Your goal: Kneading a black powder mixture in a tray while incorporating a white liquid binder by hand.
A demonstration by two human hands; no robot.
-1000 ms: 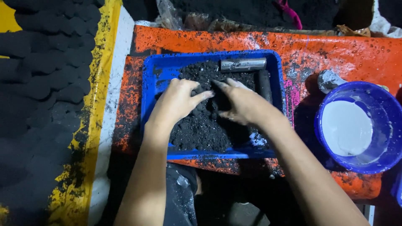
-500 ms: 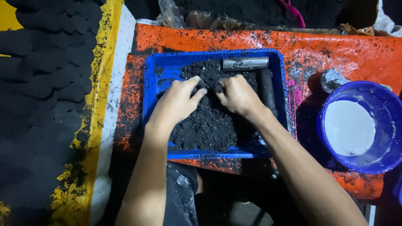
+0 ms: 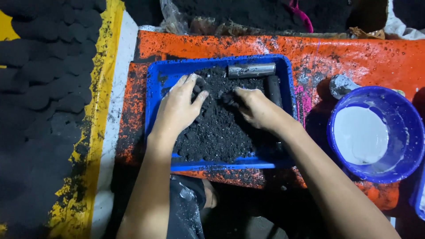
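Both hands, left hand (image 3: 179,108) and right hand (image 3: 253,106), slid apart (fingers spread) on black powder (image 3: 217,132).

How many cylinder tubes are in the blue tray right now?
2: a grey metal tube along the blue tray's far edge, and a black tube beside the right hand. Others may be buried.

Bright blue tray (image 3: 155,88) at centre frame, heaped with coal-black crumbly powder (image 3: 221,128). A dull grey metal cylinder (image 3: 251,70) lies along its upper edge, a black one (image 3: 273,90) just right of it. Under the tray, an orange sheet (image 3: 354,57) speckled and smeared black, with a pink streak right of the tray. At right, a deep blue bowl (image 3: 400,163) holding milky white liquid (image 3: 361,135). At far left, rows of black lumps (image 3: 40,88) on a yellow and white mat (image 3: 104,97).
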